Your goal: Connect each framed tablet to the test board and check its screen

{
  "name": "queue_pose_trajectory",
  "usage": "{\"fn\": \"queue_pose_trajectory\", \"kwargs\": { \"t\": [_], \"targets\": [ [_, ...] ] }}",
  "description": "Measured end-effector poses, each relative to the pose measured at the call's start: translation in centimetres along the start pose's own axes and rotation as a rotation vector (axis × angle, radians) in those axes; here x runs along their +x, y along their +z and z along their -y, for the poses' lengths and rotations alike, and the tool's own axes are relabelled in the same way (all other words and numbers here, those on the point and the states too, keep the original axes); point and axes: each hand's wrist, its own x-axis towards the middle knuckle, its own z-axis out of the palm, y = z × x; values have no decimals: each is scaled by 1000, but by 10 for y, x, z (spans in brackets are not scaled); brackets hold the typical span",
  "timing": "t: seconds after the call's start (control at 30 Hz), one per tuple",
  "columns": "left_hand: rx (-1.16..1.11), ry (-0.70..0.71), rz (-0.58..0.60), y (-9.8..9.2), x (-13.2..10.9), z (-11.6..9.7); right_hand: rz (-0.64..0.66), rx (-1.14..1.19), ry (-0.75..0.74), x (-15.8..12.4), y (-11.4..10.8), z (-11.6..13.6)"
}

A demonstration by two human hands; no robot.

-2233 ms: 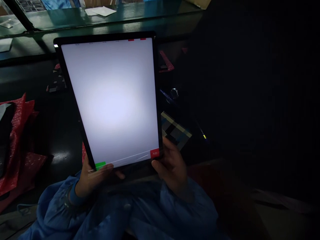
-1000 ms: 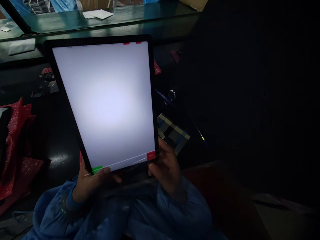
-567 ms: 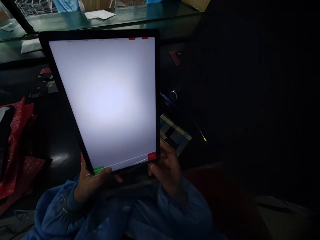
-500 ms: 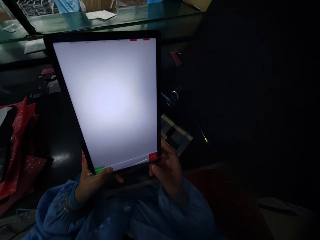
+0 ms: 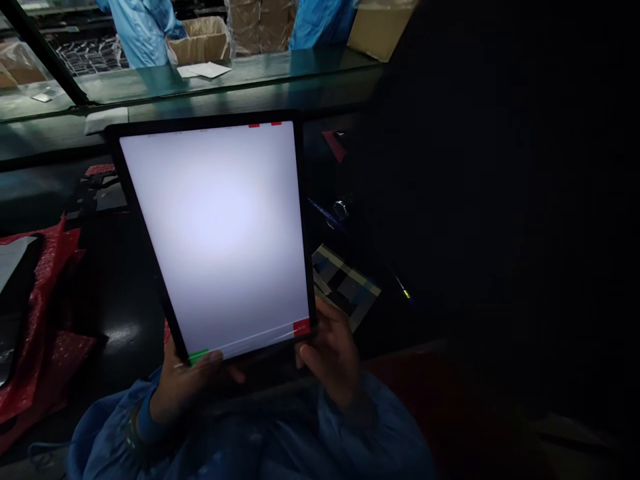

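I hold a tablet [image 5: 220, 233] upright in front of me, its screen glowing plain white with a green mark at the lower left corner and red marks at the lower right and along the top. My left hand [image 5: 187, 383] grips the lower left corner, thumb lying on the bezel. My right hand [image 5: 330, 350] grips the lower right corner, fingers wrapped behind it. Both arms wear blue sleeves [image 5: 250, 440].
The dark bench [image 5: 115, 287] carries red wrapping bags [image 5: 40, 333] at the left, a patterned flat piece [image 5: 345, 283] and a small metal part [image 5: 341, 209] to the right. Behind runs a green shelf [image 5: 150, 80] with papers, cardboard boxes and people in blue coats. The right side is black.
The view has tilted up, so the tablet sits lower in the picture and the people and boxes at the back show. Both hands keep the same hold.
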Motion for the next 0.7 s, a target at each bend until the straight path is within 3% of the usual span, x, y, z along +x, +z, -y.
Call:
{"fn": "queue_pose_trajectory", "kwargs": {
  "t": [0.33, 0.7],
  "targets": [
    [-5, 44, -94, 2, 1, 4, -27, -13, 20, 2, -1, -5],
    [64, 34, -53, -3, 2, 11, -78, 15, 43, -2, 3, -6]
  ]
}}
